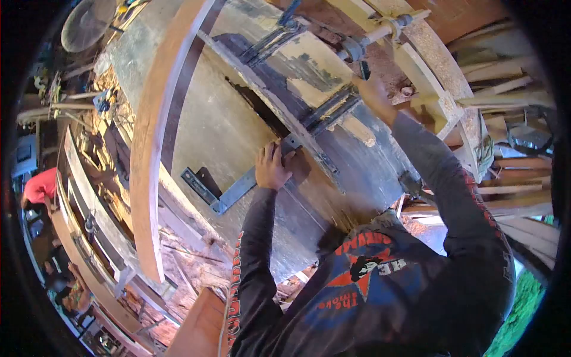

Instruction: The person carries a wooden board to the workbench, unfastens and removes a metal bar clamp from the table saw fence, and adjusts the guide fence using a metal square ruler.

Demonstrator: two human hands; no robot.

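Observation:
My left hand (273, 168) is over a flat L-shaped metal bar (238, 189), fingers bent across it near its far end. The bar lies on a worn machine table (226, 119). Just beyond my fingers, a long straight fence (267, 95) crosses the table beside a dark slot (257, 106). My right hand (377, 98) reaches to the table's far right edge, close to the end of a dark metal rail (333, 111). It is blurred and its fingers are partly hidden, with a small dark piece (364, 70) at their tips. I cannot tell what it holds.
A long curved wooden plank (156, 137) stands across the left of the table. A pipe with a clamp-like fitting (380, 34) and curved boards (428, 83) lie beyond the right side. Scrap wood (499, 77) is piled at right. A person in a red shirt (41, 185) bends at far left.

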